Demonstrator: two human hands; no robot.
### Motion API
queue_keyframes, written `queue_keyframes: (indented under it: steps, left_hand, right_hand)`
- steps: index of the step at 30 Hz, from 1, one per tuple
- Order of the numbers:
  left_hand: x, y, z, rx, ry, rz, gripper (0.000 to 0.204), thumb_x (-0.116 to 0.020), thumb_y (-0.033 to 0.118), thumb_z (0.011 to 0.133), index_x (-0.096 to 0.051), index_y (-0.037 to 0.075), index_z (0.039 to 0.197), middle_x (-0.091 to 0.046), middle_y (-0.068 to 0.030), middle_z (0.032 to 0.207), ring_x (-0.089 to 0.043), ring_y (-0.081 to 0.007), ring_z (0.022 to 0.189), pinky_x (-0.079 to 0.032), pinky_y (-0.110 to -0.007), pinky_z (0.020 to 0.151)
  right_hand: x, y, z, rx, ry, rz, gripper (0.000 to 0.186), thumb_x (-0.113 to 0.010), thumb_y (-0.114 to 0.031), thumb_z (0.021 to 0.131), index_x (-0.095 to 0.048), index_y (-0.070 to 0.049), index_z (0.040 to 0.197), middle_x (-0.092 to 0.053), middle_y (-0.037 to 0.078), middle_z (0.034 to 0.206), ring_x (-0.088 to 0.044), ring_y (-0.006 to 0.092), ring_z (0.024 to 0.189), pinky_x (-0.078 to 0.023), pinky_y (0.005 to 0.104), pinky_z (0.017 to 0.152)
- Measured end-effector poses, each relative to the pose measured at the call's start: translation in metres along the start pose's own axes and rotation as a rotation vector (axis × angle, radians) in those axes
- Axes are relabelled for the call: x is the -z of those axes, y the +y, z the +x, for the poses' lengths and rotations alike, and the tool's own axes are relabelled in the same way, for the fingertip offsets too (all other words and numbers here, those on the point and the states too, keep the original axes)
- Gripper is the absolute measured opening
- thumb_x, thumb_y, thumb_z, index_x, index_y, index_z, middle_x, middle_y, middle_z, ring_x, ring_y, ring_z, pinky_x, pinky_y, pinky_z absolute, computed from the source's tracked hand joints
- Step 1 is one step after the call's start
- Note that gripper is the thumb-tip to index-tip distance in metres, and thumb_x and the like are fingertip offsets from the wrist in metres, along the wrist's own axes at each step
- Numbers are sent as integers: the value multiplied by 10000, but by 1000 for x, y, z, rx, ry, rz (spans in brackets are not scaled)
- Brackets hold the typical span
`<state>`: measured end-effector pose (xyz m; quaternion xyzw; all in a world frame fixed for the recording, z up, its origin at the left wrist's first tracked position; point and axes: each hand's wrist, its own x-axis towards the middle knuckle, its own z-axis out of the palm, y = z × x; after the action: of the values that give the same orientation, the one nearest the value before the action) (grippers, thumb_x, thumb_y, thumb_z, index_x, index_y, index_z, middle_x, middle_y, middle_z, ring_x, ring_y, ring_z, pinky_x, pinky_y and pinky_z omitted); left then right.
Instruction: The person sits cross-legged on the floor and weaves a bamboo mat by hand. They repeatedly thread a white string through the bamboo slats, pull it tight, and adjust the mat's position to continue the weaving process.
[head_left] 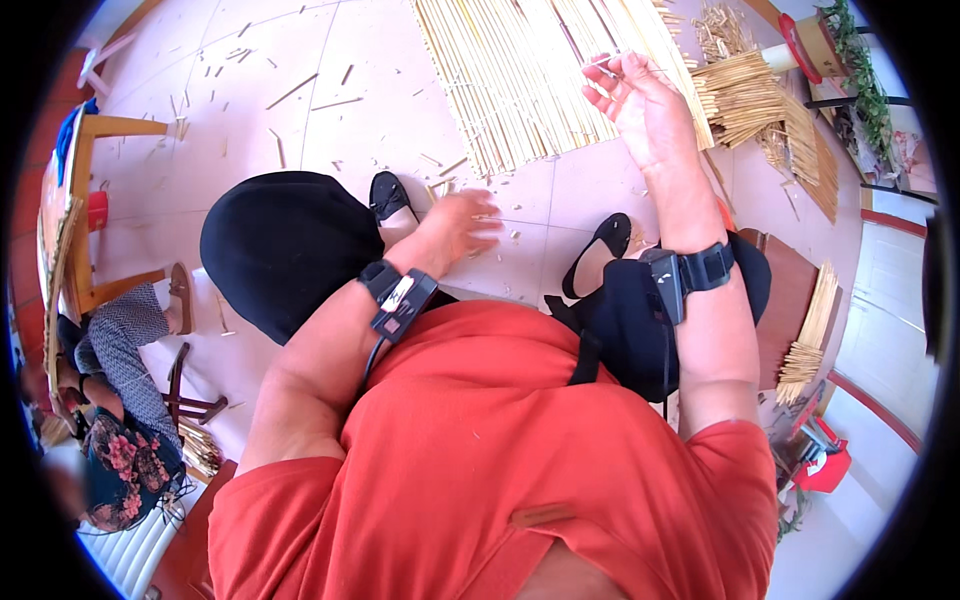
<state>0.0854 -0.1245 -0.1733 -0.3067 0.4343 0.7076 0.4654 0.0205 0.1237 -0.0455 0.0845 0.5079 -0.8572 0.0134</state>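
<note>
My right hand point(645, 105) is raised over the far right part of a mat of pale reed stalks point(500, 90). Its thumb and forefinger pinch a thin, pale strip point(603, 64), while the other fingers curl loosely. The stalks lie side by side on the floor, with a few darker ones near that hand. My left hand point(462, 228) hangs between my knees, short of the mat's near edge. Its fingers are stretched out, a little blurred, and nothing shows in them.
Bundled stalks point(740, 100) lie right of the mat, and another bundle point(808, 335) rests on a brown wooden surface point(785, 290). Broken stalk pieces point(292, 90) litter the tiled floor. At the left, another person point(130, 440) sits by a wooden frame point(75, 200).
</note>
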Motion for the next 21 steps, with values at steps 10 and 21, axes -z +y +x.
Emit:
queue_keyframes:
  steps: [10,21]
  left_hand:
    - [-23,98,-15,-486,164,255,390,-466,354,986,-543,-12,1096,-607,-128,958,-633,-227,849,-554,-368,756]
    - [-32,83,-7,-439,-72,359,385,-634,264,892,-572,-53,1101,-679,-190,901,-700,-232,720,-592,-318,675]
  right_hand:
    - [-21,13,20,-148,-204,289,196,-470,-216,984,-539,-83,859,-535,39,748,-556,181,755,-467,474,956]
    - [-64,-7,10,-358,-69,131,171,-543,-219,943,-503,-112,816,-444,-38,618,-355,60,485,-374,225,539]
